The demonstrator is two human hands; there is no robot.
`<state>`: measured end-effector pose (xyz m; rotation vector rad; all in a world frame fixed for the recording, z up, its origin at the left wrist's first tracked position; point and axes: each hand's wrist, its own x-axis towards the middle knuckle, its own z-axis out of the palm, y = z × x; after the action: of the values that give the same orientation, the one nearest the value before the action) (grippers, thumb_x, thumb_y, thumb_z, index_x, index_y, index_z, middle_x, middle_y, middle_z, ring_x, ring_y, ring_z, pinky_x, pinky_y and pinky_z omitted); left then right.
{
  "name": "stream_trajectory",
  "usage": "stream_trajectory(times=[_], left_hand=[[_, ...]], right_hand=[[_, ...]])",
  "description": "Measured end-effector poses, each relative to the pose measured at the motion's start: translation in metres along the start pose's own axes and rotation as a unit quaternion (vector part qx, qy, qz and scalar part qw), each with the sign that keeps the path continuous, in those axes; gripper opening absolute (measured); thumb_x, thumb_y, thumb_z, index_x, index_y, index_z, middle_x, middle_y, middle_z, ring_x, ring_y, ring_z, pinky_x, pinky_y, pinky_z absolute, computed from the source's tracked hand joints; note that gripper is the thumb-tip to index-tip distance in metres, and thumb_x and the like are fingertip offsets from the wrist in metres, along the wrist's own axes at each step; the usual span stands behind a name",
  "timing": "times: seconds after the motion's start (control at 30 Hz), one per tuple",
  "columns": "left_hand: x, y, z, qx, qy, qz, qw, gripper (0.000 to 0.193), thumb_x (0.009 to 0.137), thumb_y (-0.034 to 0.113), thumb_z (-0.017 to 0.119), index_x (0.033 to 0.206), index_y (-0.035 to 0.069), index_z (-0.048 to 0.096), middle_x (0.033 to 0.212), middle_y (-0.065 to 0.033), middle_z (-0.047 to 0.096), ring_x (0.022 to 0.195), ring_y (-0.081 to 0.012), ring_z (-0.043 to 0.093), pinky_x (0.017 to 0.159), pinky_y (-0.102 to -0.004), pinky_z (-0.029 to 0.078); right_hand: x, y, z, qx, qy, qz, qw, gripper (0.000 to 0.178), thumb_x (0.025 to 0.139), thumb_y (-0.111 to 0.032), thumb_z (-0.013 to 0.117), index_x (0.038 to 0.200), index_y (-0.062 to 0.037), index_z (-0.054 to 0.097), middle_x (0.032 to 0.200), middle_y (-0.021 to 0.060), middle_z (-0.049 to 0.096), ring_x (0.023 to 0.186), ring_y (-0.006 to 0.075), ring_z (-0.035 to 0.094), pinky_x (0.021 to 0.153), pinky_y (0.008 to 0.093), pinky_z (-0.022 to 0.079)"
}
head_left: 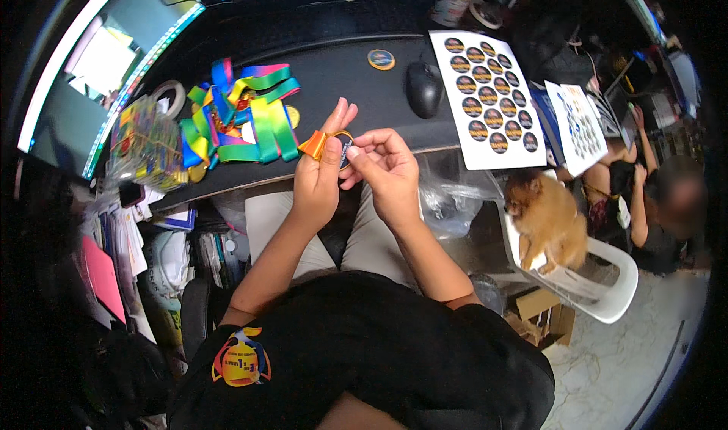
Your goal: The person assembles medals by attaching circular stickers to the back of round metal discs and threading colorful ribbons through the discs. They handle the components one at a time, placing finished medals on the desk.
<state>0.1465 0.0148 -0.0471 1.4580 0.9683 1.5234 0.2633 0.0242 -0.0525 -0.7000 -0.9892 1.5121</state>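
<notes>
Above my lap, at the desk's front edge, both hands hold a medal (345,155) with a gold rim and a dark round face. A short piece of orange ribbon (312,145) sticks out from it beside the left thumb. My left hand (315,185) grips the medal from the left, fingers pointing up and thumb across it. My right hand (396,174) is closed at its right side, thumb and fingertips on the dark face. The fingers cover much of the medal. A similar round piece (381,59) with a gold edge lies farther back on the desk.
Medals with rainbow ribbons (265,119) lie piled at left, near a stack of clear packets (144,142). A black mouse (424,89) and a sheet of round dark stickers (493,100) are at right. A small brown dog (547,221) sits on a white chair (618,278); another person is beyond.
</notes>
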Motion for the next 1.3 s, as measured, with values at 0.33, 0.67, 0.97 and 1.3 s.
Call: stream_trajectory(times=[0.33, 0.67, 0.97, 1.3], left_hand=[[-0.002, -0.019, 0.009, 0.214, -0.043, 0.154, 0.964, 0.044, 0.099, 0.018, 0.039, 0.137, -0.003, 0.040, 0.139, -0.0210, 0.045, 0.127, -0.0407, 0.043, 0.106, -0.0423, 0.031], [-0.013, -0.018, 0.022, -0.050, -0.061, -0.056, 0.995, 0.053, 0.103, 0.030, 0.030, 0.142, -0.005, 0.028, 0.139, -0.0227, 0.043, 0.127, -0.0279, 0.046, 0.105, -0.0367, 0.035], [-0.007, -0.014, 0.023, -0.468, -0.100, -0.295, 0.827, 0.063, 0.102, 0.044, 0.019, 0.141, -0.004, 0.028, 0.132, -0.0234, 0.048, 0.119, -0.0324, 0.052, 0.096, -0.0407, 0.047], [-0.004, -0.014, 0.017, -0.445, -0.079, -0.238, 0.860, 0.051, 0.103, 0.032, 0.025, 0.136, -0.005, 0.037, 0.129, -0.0201, 0.051, 0.120, -0.0284, 0.052, 0.102, -0.0406, 0.042]], right_hand=[[-0.013, -0.005, -0.019, 0.167, -0.013, 0.094, 0.981, 0.015, 0.091, -0.012, 0.060, 0.101, -0.0011, 0.055, 0.078, 0.0064, 0.062, 0.063, 0.0124, 0.061, 0.054, 0.0234, 0.050], [-0.016, 0.098, -0.156, -0.144, 0.375, -0.135, 0.906, 0.011, 0.092, -0.001, 0.050, 0.102, -0.0012, 0.052, 0.077, 0.0071, 0.058, 0.060, 0.0122, 0.053, 0.054, 0.0277, 0.047], [-0.024, 0.128, -0.266, -0.677, 0.163, 0.438, 0.568, 0.032, 0.082, -0.014, 0.053, 0.107, -0.0004, 0.066, 0.117, 0.0230, 0.060, 0.112, 0.0349, 0.059, 0.089, 0.0396, 0.050], [-0.035, -0.028, -0.042, -0.513, 0.150, -0.139, 0.834, 0.028, 0.088, -0.014, 0.061, 0.110, 0.0030, 0.059, 0.097, 0.0169, 0.065, 0.082, 0.0278, 0.066, 0.073, 0.0375, 0.052]])
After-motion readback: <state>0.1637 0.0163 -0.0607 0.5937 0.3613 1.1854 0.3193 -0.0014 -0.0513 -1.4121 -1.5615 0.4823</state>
